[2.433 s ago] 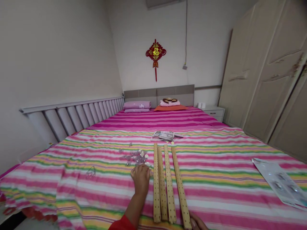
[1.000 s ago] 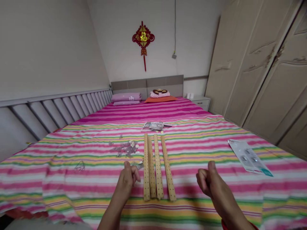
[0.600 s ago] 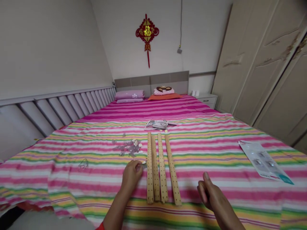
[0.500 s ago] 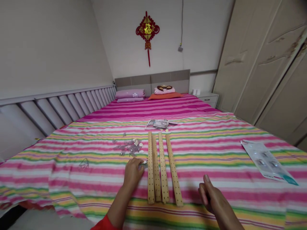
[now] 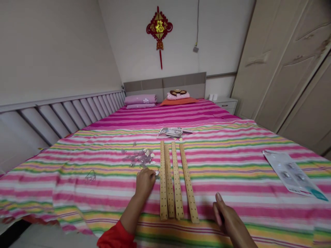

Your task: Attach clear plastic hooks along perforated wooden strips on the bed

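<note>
My left hand (image 5: 145, 182) is pinched shut on a small flat whitish piece (image 5: 157, 173), just left of the wooden strips. Four long pale wooden strips with rows of small dark holes lie side by side on the striped cloth; the rightmost strip (image 5: 189, 184) is set apart from the others. Beyond my left hand is a scattered heap of small grey and white flat pieces (image 5: 141, 157). To the right of the strips hovers my right hand (image 5: 229, 218), thumb raised and fingers loosely curled, with nothing visible in it. Its palm is partly hidden.
A clear plastic bundle (image 5: 172, 132) lies past the strips' far ends. At right rests a blister pack (image 5: 293, 175) with shiny round parts. A thin looped tangle (image 5: 90, 176) lies at left. Folded pillows (image 5: 140, 100) stand by the headboard; a white rail (image 5: 57, 110) borders the bed's left.
My left hand has turned slightly and shifted a little right, with the flat piece still pinched. The right hand has dropped slightly toward the bottom edge. The view has tilted a little.
</note>
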